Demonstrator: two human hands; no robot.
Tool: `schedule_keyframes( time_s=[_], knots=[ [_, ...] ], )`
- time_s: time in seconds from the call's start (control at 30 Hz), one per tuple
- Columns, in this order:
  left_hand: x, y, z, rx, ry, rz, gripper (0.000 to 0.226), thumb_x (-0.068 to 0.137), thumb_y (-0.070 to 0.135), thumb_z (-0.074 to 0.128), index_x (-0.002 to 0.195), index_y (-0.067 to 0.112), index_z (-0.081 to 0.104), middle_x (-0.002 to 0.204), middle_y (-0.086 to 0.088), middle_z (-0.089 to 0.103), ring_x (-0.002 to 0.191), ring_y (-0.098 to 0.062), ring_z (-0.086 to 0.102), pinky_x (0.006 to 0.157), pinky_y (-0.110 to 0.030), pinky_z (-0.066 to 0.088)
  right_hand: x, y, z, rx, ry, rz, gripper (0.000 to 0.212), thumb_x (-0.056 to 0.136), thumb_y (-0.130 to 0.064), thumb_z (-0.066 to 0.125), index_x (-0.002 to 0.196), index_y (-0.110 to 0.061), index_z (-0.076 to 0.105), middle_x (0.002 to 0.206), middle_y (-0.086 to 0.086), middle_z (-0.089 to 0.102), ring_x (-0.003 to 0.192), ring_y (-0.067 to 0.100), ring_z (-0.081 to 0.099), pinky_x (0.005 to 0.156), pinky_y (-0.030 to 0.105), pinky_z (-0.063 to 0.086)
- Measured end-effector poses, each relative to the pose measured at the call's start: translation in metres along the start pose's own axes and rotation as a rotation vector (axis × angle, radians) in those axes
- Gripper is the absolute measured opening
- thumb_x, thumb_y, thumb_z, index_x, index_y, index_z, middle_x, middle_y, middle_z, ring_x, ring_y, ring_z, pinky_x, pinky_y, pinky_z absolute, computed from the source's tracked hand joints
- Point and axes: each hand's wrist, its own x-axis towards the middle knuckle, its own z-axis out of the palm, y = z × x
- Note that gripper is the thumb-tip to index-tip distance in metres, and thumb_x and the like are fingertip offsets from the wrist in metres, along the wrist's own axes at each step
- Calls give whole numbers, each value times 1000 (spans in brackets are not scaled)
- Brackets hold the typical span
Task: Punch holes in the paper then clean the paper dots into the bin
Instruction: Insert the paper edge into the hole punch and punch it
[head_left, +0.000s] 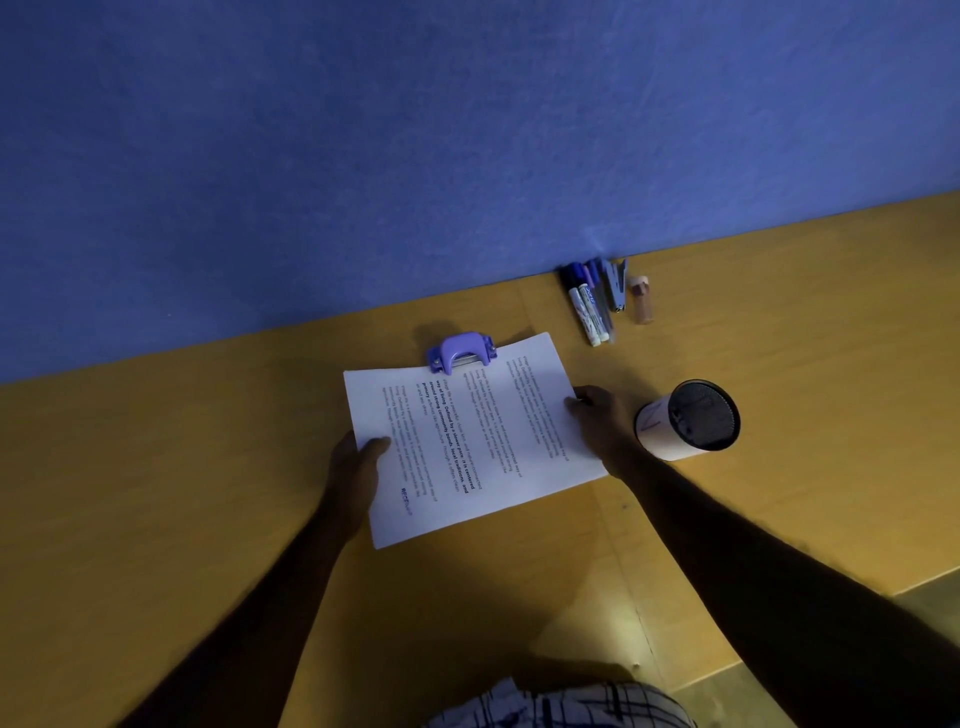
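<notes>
The paper lay between the two hands near the far edge of the table, which ran along a blue wall. The left hand gripped its left edge, thumb lying on top of the sheet and the other fingers hidden beneath. The right hand held the right edge, fingers curled over the margin and closed on it. The far edge of the paper was tucked into the mouth of a purple hole punch, which stood close to the table's far edge, just short of the wall.

The paper was white, printed with paragraphs of dark text, some lines bold, and lay turned at an angle to the table edges; whether it was one sheet or several could not be told. To the right of the right hand, just beside the wrist, stood the bin, a pale cylinder with a dark mesh inside. Markers, a stapler and a small bottle lay against the wall at the far edge.

Both forearms reached forward from the near edge, converging on the paper.
</notes>
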Motion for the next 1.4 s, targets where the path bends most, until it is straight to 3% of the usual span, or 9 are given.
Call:
schedule_keyframes(
  time_s=[0.27, 0.4, 0.5, 0.67, 0.77, 1.0, 1.2, 1.3, 1.4],
  knots=[
    [4, -3, 0, 46, 38, 2, 21, 96, 12, 54, 115, 7, 62, 102, -8, 69, 89, -23, 67, 67, -26, 50, 1, 0, 2, -115, 12, -52, 21, 99, -21, 50, 112, -10, 63, 100, 7, 67, 82, 15, 63, 64, 28, 50],
    [4, -4, 2, 77, 84, 10, 29, 95, 10, 56, 123, 1, 58, 109, -13, 67, 92, -27, 65, 67, -25, 50, -2, -3, 4, -346, 80, -196, 16, 95, -27, 58, 101, -13, 63, 91, 6, 64, 81, 20, 62, 64, 31, 48],
    [5, -4, 4, 85, 97, 4, 29, 95, 10, 56, 122, -1, 58, 108, -15, 67, 91, -30, 66, 64, -26, 51, 0, -8, 5, -633, 202, -349, 24, 91, -29, 62, 101, -7, 63, 100, 16, 63, 101, 31, 54, 78, 35, 47],
    [4, -6, 3, 220, 183, 28, 17, 94, 19, 61, 102, 5, 64, 90, -10, 68, 69, -14, 64, 52, -20, 44, 11, -46, 21, -474, 113, -466, 27, 88, -24, 69, 110, -8, 67, 109, 11, 64, 92, 21, 62, 80, 26, 46],
    [6, -8, -2, 410, 284, 52, 23, 92, 25, 61, 78, 6, 63, 78, -10, 66, 68, -24, 62, 54, -26, 38, 28, -83, 40, -517, -4, -546, 20, 87, -20, 69, 103, -8, 71, 104, 10, 69, 87, 17, 62, 77, 29, 49],
    [8, -9, -13, 538, 341, 61, 27, 92, 23, 60, 91, 0, 74, 93, -16, 74, 81, -28, 68, 70, -32, 51, 63, -131, 78, -783, -253, -543, 27, 90, -29, 65, 112, -15, 72, 119, 4, 68, 110, 21, 59, 89, 27, 44],
    [8, -9, -16, 553, 338, 50, 20, 88, 22, 63, 78, 9, 74, 77, -6, 74, 60, -6, 57, 51, -19, 34, 81, -136, 82, -824, -372, -375, 42, 77, -47, 76, 103, -15, 74, 107, 3, 69, 95, 16, 58, 79, 26, 46],
    [8, -8, -17, 542, 333, 28, 17, 87, 22, 64, 82, 9, 75, 79, -4, 74, 64, -8, 60, 53, -19, 35, 90, -138, 84, -794, -348, -325, 38, 69, -44, 84, 90, -15, 71, 103, 5, 71, 96, 21, 64, 83, 31, 50],
    [7, -10, -17, 546, 340, 28, 16, 87, 21, 65, 88, 9, 76, 85, -5, 76, 67, -9, 61, 55, -19, 36, 98, -141, 86, -873, -378, -286, 51, 68, -50, 82, 99, -11, 71, 109, 7, 69, 105, 24, 62, 87, 31, 46]
  ],
)
